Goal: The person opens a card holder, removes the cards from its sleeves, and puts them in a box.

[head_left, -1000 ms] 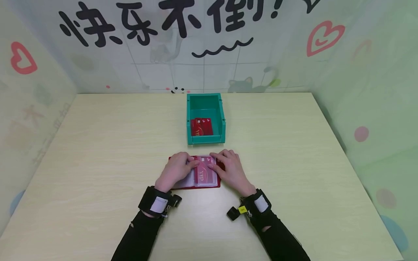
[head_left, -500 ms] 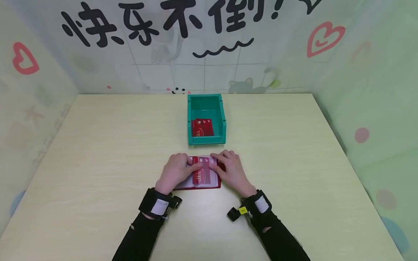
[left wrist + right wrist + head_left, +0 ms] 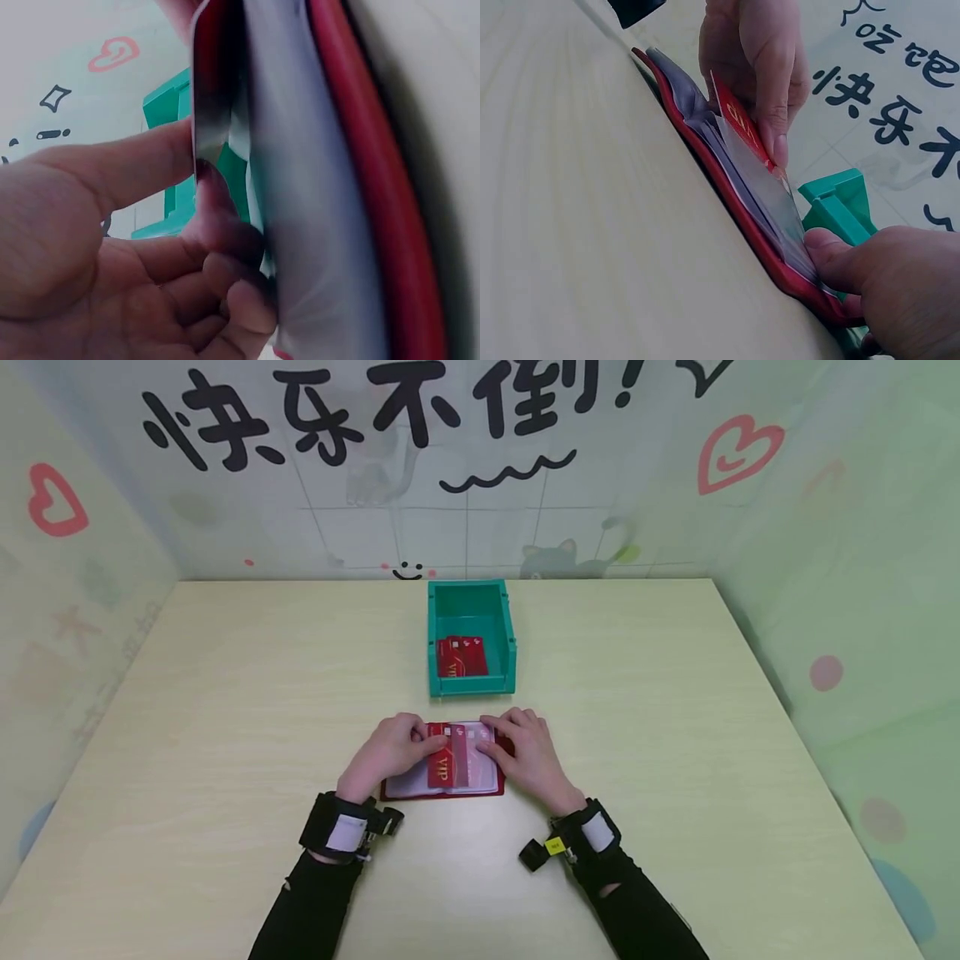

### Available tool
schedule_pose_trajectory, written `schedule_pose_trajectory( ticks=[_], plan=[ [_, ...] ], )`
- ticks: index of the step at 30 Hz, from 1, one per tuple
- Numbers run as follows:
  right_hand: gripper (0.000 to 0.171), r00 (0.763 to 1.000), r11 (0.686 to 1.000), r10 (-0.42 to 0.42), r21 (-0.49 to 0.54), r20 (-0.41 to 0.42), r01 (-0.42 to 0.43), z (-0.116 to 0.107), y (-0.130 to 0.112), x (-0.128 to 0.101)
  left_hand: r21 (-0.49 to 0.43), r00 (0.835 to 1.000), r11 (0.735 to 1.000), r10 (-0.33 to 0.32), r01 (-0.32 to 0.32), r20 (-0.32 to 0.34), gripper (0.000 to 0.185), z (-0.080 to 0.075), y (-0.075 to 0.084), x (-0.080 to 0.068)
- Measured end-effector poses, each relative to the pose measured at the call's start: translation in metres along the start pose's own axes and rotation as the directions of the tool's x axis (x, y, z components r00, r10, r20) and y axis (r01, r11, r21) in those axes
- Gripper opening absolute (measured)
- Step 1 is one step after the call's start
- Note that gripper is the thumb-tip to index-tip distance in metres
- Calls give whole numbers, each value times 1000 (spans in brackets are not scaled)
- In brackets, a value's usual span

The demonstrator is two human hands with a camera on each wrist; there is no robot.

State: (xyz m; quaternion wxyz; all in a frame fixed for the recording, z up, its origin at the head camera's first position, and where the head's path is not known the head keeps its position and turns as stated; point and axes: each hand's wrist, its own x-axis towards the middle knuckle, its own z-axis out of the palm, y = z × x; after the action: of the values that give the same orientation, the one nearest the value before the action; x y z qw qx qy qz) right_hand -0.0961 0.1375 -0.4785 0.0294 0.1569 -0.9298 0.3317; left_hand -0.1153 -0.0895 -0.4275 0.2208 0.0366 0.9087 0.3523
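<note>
Left hand pinches a red card, thumb on top, fingers curled under; the card sits half out of a clear sleeve in the card holder. Left wrist view shows the same: card edge between thumb and fingers, holder filling the right side of the frame, blurred.

Right hand rests on the holder's right page, fingers bent down on the sleeve, thumb at the edge; grip looks like pressing and pinching the holder. In the right wrist view, right hand clamps the holder at lower right; left hand has the card at upper centre.

Holder lies open and flat on the table, centre frame, slightly below middle. Green bin stands just beyond it toward upper centre, apart from both hands, with more red cards lying inside. Wrist straps on both forearms; black sleeves. Wall behind has black characters and red hearts.
</note>
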Motion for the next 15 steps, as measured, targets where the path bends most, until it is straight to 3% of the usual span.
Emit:
schedule_pose_trajectory(
  ticks=[9,15],
  plan=[
    [45,1000,1000,1,-6,7,-1,3,2,0,-114,997,992,-61,55,-54,36,-7,-9,1],
    [44,1000,1000,-12,-10,2,12,2,3,0,-160,995,987,-42,27,-88,43,-15,-13,2]
  ],
)
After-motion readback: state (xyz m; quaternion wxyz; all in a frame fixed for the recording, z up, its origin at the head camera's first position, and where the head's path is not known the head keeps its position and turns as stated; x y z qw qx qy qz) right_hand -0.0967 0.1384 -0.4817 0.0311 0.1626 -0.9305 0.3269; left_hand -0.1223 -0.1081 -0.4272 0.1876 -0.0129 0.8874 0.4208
